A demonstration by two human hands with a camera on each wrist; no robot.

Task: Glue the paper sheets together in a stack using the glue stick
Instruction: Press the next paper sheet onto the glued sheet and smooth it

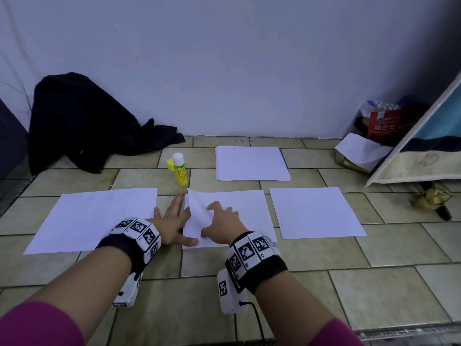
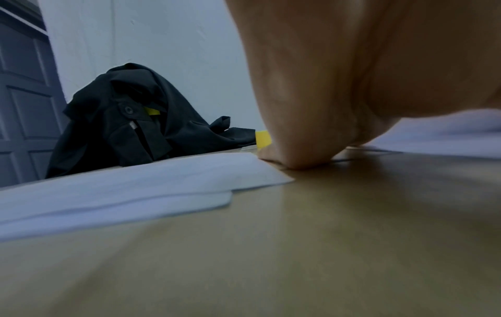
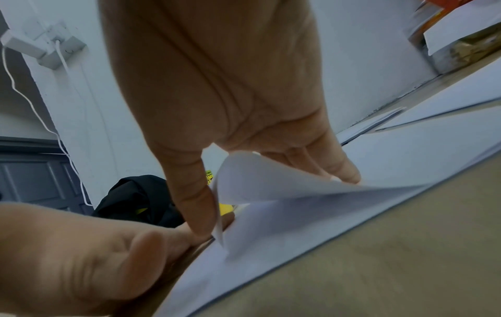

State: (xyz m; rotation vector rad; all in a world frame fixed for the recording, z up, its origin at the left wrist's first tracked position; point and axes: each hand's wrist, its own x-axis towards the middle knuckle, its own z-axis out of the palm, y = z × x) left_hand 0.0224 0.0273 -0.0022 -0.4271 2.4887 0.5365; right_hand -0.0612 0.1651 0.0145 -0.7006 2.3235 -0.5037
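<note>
The person is kneeling over a tiled floor [image 1: 249, 283] where paper is lying in four places: a left sheet [image 1: 94, 218], a middle sheet [image 1: 239, 216], a right sheet [image 1: 314, 212] and a far stack [image 1: 252, 163] nearer the wall. The right hand [image 1: 222, 223] is peeling up the left edge of the middle sheet, thumb and curled fingers [image 3: 339, 169] pinching the lifted flap, which is curling upward. The left hand [image 1: 174, 221] is lying flat with fingers spread straight, pressing on the floor between the left and middle sheets, its thumb resting on the middle sheet's near corner. The glue stick [image 1: 180, 169] is standing upright and uncapped just beyond the hands, its yellow cap [image 1: 170, 164] beside it. The step in hand looks like lifting one sheet free; next, it probably needs carrying onto another sheet, squared to the edges, with glue applied first.
</note>
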